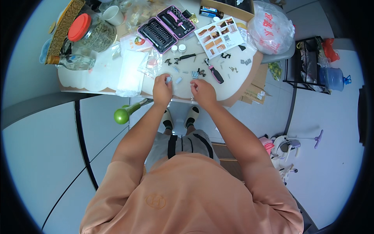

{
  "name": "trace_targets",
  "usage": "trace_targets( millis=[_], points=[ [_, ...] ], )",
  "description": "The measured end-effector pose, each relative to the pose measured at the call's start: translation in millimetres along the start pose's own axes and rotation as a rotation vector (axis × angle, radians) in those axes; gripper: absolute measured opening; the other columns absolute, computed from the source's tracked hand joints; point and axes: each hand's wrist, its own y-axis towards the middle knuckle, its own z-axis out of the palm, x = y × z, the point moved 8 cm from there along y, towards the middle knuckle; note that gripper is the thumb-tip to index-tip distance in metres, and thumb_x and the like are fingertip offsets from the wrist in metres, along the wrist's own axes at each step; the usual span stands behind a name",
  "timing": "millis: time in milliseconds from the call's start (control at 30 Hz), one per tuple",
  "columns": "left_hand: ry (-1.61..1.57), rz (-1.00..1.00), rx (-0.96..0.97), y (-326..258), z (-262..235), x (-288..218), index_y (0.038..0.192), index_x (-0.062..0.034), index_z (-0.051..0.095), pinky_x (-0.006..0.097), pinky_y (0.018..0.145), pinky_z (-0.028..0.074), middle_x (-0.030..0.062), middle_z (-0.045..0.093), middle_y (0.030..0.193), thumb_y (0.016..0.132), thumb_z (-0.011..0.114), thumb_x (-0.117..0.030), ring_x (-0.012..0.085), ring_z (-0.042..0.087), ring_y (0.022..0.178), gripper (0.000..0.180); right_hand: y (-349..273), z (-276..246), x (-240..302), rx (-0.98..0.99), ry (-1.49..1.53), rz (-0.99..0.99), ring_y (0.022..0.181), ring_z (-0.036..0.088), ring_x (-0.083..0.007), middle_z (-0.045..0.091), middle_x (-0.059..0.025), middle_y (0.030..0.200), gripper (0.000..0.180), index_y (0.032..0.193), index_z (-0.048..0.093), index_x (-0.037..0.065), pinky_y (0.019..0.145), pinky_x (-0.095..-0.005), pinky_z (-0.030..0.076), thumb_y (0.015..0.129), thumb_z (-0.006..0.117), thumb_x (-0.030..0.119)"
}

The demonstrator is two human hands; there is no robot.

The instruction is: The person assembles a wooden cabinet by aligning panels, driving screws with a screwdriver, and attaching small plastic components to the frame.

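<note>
Both my hands rest near the front edge of the white table (103,80). My left hand (162,89) is closed on a small pale piece (168,79), whose exact kind is too small to tell. Fingers curled together, my right hand (203,92) is just in front of a row of short metal pins (194,74); whether it holds anything is hidden. Between the hands lies another small pale block (179,80). Beyond them are dark metal fittings (201,72), a pink-and-black ratchet handle (214,73) and a black-handled screwdriver (188,56).
An open tool case (159,33) and a printed picture sheet (219,37) lie farther back. At left stand a red-lidded jar (93,35) and a clear bottle (76,62). A white plastic bag (272,29) sits at right; a green round-ended object (122,116) juts below the table edge.
</note>
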Motion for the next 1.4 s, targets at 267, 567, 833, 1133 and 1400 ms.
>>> trace_targets(
  millis=[267, 567, 833, 1133, 1400],
  points=[
    [-0.024, -0.038, -0.008, -4.3, 0.3, -0.2, 0.099, -0.0045, 0.055, 0.032, 0.064, 0.047, 0.0108, 0.054, 0.087, 0.073, 0.064, -0.003, 0.0205, 0.056, 0.069, 0.027, 58.1, 23.8, 23.6, -0.065, -0.487, -0.167, 0.073, 0.063, -0.0262, 0.061, -0.0085, 0.083, 0.013, 0.086, 0.058, 0.008, 0.061, -0.0375, 0.051, 0.077, 0.056, 0.016],
    [-0.126, -0.069, -0.040, -2.3, -3.8, -9.8, 0.106, -0.0062, 0.053, 0.031, 0.070, 0.047, 0.0109, 0.052, 0.096, 0.072, 0.066, -0.005, 0.0208, 0.056, 0.076, 0.037, 46.5, 15.8, 14.2, -0.115, -0.249, -0.005, 0.070, 0.062, -0.0281, 0.062, -0.0079, 0.076, 0.014, 0.086, 0.060, 0.009, 0.063, -0.0384, 0.049, 0.074, 0.060, 0.016],
    [-0.096, 0.072, 0.088, 3.2, 10.8, -45.7, 0.105, -0.0072, 0.053, 0.032, 0.069, 0.046, 0.0105, 0.052, 0.094, 0.071, 0.066, -0.005, 0.0222, 0.053, 0.076, 0.036, 104.1, -12.6, 25.4, -0.263, -0.500, -0.281, 0.072, 0.062, -0.0248, 0.061, -0.0075, 0.080, 0.020, 0.093, 0.061, 0.010, 0.062, -0.0378, 0.048, 0.075, 0.053, 0.011],
    [-0.295, -0.057, 0.129, -15.9, 0.8, -57.1, 0.102, -0.0040, 0.056, 0.028, 0.066, 0.045, 0.0082, 0.055, 0.083, 0.077, 0.062, -0.005, 0.0164, 0.054, 0.073, 0.025, 63.2, -67.5, 45.3, -0.305, -0.501, -0.484, 0.070, 0.059, -0.0227, 0.060, -0.0073, 0.074, 0.021, 0.086, 0.054, 0.008, 0.065, -0.0337, 0.043, 0.068, 0.063, 0.010],
    [-0.943, -0.084, 0.415, -24.6, -22.6, -158.9, 0.114, -0.0018, 0.057, 0.021, 0.070, 0.043, 0.0033, 0.061, 0.089, 0.089, 0.053, -0.017, 0.0077, 0.051, 0.076, 0.029, -58.9, -124.7, 45.4, -0.286, 0.980, -0.062, 0.071, 0.056, -0.0101, 0.063, -0.0101, 0.089, 0.013, 0.094, 0.046, 0.002, 0.063, -0.0231, 0.044, 0.085, 0.055, 0.004]
  ],
)
